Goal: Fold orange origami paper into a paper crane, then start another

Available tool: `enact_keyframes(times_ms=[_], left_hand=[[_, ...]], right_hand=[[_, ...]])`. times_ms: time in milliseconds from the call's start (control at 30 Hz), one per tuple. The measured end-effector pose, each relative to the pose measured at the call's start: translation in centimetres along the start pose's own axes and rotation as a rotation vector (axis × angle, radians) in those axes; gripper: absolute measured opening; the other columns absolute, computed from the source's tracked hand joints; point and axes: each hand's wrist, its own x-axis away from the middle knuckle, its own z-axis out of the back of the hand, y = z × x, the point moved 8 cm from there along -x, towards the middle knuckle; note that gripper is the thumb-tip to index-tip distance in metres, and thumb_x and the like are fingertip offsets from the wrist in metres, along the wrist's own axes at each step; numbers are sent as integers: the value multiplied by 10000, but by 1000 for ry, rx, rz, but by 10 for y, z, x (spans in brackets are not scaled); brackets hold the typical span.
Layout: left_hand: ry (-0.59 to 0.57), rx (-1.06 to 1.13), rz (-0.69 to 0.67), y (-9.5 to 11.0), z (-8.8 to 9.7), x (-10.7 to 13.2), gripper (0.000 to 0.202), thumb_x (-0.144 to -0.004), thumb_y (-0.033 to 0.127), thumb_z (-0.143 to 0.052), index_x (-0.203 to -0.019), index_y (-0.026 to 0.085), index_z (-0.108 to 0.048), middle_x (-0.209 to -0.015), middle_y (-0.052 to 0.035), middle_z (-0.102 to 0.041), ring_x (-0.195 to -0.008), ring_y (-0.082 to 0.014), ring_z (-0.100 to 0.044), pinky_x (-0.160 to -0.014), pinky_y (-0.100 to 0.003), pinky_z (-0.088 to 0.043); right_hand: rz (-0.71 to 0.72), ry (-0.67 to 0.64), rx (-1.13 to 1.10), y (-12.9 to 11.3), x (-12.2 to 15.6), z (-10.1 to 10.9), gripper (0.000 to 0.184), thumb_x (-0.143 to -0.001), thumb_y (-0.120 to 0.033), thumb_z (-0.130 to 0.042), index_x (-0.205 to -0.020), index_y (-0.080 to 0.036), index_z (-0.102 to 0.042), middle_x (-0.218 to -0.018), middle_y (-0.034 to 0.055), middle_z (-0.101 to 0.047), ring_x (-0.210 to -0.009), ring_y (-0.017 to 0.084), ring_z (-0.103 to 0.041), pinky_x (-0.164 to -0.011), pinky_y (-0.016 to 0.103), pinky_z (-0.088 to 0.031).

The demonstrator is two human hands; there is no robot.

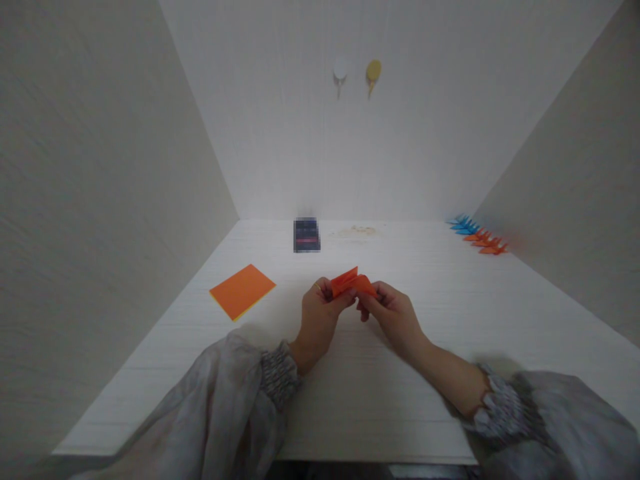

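A partly folded piece of orange origami paper (345, 280) is held up between both hands above the middle of the table. My left hand (323, 313) pinches its left side, thumb along the lower edge. My right hand (393, 310) grips the right side between thumb and fingers, where the paper bends over. Some fingertips are hidden behind the folds. To the left of my left hand, a stack of square orange paper (243, 291) lies on the table, with a yellow edge showing beneath.
A row of blue folded paper cranes (464, 225) and orange ones (486, 241) stands along the right wall. At the back lies a dark, pixelated rectangular object (307, 235). Two hooks, one white (340, 70) and one yellow (373, 71), are on the back wall. Walls close both sides.
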Motion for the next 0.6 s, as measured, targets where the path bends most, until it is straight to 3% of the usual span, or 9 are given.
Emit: enact_keyframes(times_ms=[600], left_hand=[[28, -7, 11, 2, 2, -1, 241, -603, 254, -692, -777, 124, -587, -725, -19, -631, -655, -122, -583, -663, -281, -480]], right_hand=[[-57, -31, -145, 3, 2, 2, 247, -730, -390, -579, -643, -160, -579, -584, 5, -626, -467, 115, -579, -520, 249, -443]])
